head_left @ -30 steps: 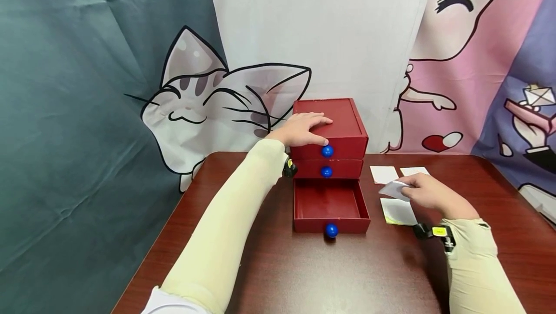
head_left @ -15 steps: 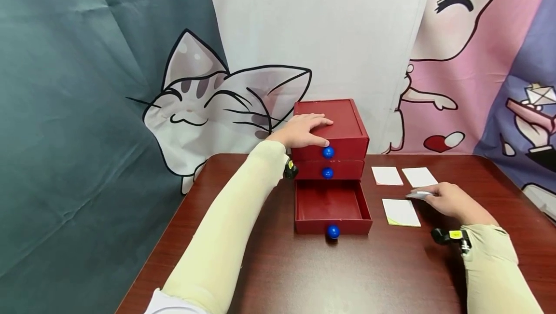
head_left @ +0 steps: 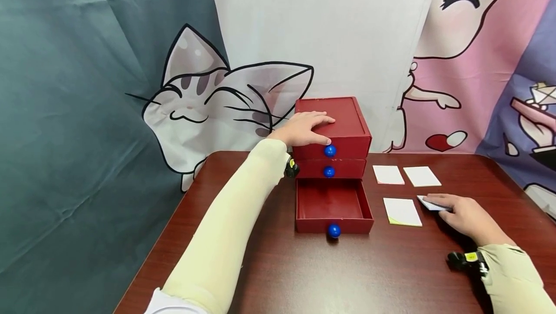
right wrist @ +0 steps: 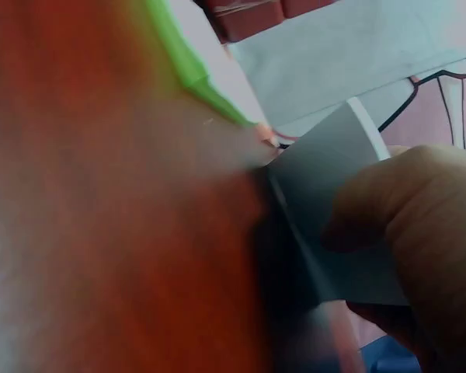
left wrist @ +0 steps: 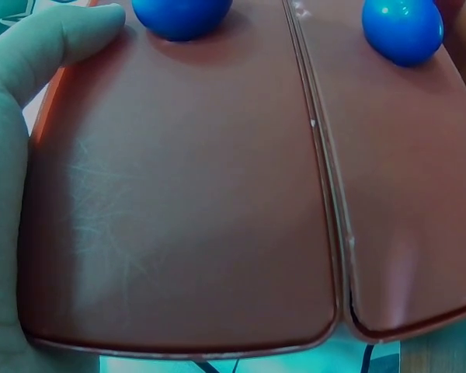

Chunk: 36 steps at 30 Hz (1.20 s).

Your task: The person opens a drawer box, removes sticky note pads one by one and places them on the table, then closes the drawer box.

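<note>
My left hand (head_left: 299, 129) rests on top of the red drawer box (head_left: 347, 116), fingers spread across its lid. Its thumb lies against the front face near the upper blue knob (head_left: 330, 150), also seen in the left wrist view, where the knob (left wrist: 181, 15) sits close to the thumb tip. The bottom drawer (head_left: 332, 198) is pulled out and bare inside. At the right, my right hand (head_left: 471, 217) pinches a sticky-note pad (head_left: 432, 204) low over the table. In the right wrist view this pad (right wrist: 318, 186) is tilted, with a bent finger on its face.
Several pads lie on the table (head_left: 347, 275): one with a yellow-green edge (head_left: 401, 211), one with a pinkish edge (head_left: 388, 174) and a white one (head_left: 422, 176). A printed cloth (head_left: 365, 29) hangs behind the box.
My right hand has moved right with its pad, away from the drawer, and lowered it beside the yellow-green-edged pad. My left hand stays on the box.
</note>
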Each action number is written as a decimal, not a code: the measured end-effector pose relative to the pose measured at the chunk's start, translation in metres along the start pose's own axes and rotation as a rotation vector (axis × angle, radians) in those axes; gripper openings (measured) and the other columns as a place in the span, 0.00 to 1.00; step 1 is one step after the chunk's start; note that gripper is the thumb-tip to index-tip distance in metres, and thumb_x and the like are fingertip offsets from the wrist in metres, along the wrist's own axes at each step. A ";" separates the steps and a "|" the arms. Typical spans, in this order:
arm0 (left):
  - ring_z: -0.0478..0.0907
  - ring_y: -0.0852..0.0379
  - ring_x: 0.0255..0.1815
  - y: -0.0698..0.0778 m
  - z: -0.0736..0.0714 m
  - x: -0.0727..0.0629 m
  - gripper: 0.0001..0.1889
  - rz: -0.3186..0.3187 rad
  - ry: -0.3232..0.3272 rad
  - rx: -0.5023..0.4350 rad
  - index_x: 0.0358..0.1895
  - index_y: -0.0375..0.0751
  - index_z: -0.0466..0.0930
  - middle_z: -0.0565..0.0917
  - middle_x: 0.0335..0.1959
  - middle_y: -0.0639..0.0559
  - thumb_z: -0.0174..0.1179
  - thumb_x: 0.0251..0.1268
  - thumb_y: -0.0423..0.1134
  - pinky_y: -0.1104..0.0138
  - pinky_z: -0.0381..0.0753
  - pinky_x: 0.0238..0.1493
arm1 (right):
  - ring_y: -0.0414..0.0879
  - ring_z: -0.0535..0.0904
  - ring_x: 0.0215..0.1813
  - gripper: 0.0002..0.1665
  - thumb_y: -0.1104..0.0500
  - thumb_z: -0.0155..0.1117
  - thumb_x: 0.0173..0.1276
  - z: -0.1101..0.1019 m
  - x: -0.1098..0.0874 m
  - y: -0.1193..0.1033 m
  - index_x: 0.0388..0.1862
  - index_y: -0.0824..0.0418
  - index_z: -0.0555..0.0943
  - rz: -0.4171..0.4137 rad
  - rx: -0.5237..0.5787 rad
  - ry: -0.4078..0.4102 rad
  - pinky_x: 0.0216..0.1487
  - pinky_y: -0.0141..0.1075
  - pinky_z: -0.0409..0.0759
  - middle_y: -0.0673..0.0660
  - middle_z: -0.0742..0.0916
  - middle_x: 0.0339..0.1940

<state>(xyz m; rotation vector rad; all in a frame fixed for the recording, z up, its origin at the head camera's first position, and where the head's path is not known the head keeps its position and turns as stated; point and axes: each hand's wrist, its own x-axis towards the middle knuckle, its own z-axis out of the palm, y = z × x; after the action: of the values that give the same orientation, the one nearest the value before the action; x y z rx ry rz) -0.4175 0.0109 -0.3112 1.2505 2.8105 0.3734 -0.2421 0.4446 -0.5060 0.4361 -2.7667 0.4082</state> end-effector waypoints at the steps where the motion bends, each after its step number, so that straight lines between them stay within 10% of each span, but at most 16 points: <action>1: 0.49 0.58 0.81 0.000 0.000 0.000 0.37 -0.001 0.000 -0.001 0.78 0.61 0.63 0.57 0.81 0.56 0.58 0.66 0.62 0.55 0.42 0.80 | 0.67 0.83 0.52 0.27 0.69 0.70 0.52 0.001 -0.002 0.000 0.55 0.60 0.87 -0.006 0.005 -0.014 0.47 0.59 0.78 0.66 0.87 0.53; 7: 0.49 0.58 0.81 0.000 0.001 -0.001 0.37 0.003 0.001 -0.012 0.78 0.60 0.63 0.57 0.81 0.56 0.58 0.66 0.62 0.55 0.42 0.80 | 0.62 0.81 0.54 0.29 0.65 0.76 0.49 0.004 -0.010 -0.003 0.56 0.60 0.87 -0.033 0.030 -0.008 0.52 0.43 0.78 0.62 0.86 0.56; 11: 0.49 0.58 0.81 0.000 0.001 -0.001 0.37 0.001 -0.003 -0.012 0.78 0.60 0.63 0.57 0.81 0.56 0.58 0.66 0.62 0.54 0.43 0.80 | 0.43 0.76 0.57 0.28 0.55 0.82 0.51 0.004 -0.013 -0.005 0.54 0.57 0.88 -0.012 0.090 0.006 0.51 0.14 0.60 0.58 0.86 0.57; 16: 0.50 0.57 0.81 0.000 0.001 -0.001 0.37 0.000 0.003 -0.011 0.78 0.60 0.63 0.57 0.81 0.56 0.58 0.66 0.62 0.54 0.43 0.80 | 0.35 0.70 0.58 0.28 0.46 0.82 0.53 0.004 -0.017 -0.007 0.51 0.57 0.89 0.047 0.167 0.009 0.51 0.07 0.46 0.59 0.85 0.57; 24: 0.50 0.57 0.81 0.001 0.001 0.000 0.37 0.001 0.005 -0.009 0.78 0.60 0.64 0.58 0.81 0.55 0.58 0.66 0.61 0.54 0.43 0.80 | 0.64 0.71 0.59 0.22 0.48 0.80 0.56 0.009 -0.021 -0.001 0.47 0.56 0.90 0.072 0.176 0.029 0.53 0.09 0.42 0.65 0.79 0.62; 30: 0.50 0.57 0.81 0.001 0.000 0.000 0.37 -0.002 0.003 -0.010 0.78 0.60 0.63 0.58 0.81 0.55 0.58 0.66 0.61 0.54 0.43 0.80 | 0.57 0.71 0.58 0.20 0.49 0.80 0.55 0.010 -0.022 0.002 0.47 0.53 0.90 0.074 0.184 0.038 0.52 0.09 0.47 0.64 0.81 0.61; 36: 0.50 0.57 0.81 0.000 0.001 0.000 0.37 -0.001 0.006 -0.009 0.78 0.61 0.63 0.58 0.81 0.55 0.58 0.66 0.61 0.54 0.43 0.80 | 0.65 0.72 0.58 0.22 0.49 0.82 0.53 0.009 -0.022 0.003 0.45 0.57 0.89 0.093 0.168 0.033 0.58 0.53 0.68 0.66 0.81 0.59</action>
<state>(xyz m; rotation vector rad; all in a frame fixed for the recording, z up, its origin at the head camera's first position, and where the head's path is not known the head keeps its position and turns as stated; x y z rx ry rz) -0.4173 0.0108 -0.3120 1.2486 2.8112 0.3900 -0.2251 0.4499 -0.5226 0.3368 -2.7388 0.6676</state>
